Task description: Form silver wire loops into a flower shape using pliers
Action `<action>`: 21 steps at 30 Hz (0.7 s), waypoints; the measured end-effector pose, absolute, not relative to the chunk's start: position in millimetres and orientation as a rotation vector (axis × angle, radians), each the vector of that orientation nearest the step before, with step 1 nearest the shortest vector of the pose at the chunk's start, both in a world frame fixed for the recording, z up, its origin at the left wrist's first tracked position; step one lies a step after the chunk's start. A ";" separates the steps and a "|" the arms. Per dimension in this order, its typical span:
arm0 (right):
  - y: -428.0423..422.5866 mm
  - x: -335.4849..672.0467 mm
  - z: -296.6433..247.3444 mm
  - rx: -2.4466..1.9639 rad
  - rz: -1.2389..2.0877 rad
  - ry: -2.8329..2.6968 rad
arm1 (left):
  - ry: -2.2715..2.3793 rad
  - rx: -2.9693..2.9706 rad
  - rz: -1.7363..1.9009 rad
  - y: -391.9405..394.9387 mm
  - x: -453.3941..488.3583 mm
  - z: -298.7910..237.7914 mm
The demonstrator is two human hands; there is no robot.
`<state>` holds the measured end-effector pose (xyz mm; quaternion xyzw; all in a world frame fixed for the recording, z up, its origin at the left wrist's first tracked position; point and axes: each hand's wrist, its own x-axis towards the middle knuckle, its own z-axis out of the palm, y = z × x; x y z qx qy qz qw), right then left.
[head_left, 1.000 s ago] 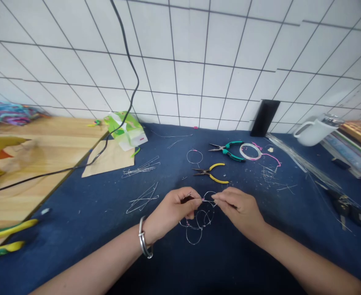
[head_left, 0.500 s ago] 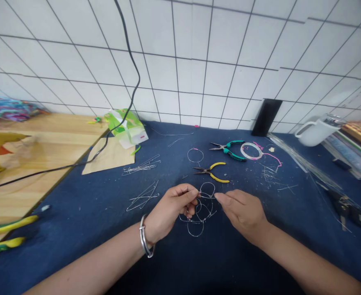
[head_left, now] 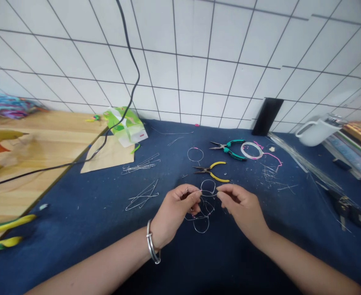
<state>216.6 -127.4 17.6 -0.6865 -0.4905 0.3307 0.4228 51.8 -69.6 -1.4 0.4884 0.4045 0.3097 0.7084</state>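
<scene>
Wire (head_left: pixel 210 195) pinched in both hands

Your left hand (head_left: pixel 174 209) holds the looped wire, thumb pressed to fingers; your right hand (head_left: pixel 243 208) nips its strand likewise. The wire sits just nearer you than the yellow-handled pliers (head_left: pixel 208 170).

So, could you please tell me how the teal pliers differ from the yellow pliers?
The teal pliers have teal-and-black handles; the yellow pliers have plain yellow ones. The yellow pliers lie nearer the right hand than the teal pliers. Both lie with handles spread.
</scene>
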 end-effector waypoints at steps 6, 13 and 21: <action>-121.0 215.0 3.1 -1.508 0.952 -0.930 | 0.911 1.154 0.662 -76.3 58.3 -2.5; -118.1 216.3 -0.1 -1.422 1.201 -0.702 | 0.951 1.234 0.740 -80.8 60.6 -5.4; -116.0 220.9 -7.0 -1.418 1.266 -0.685 | 0.946 1.291 0.710 -79.9 62.6 -5.6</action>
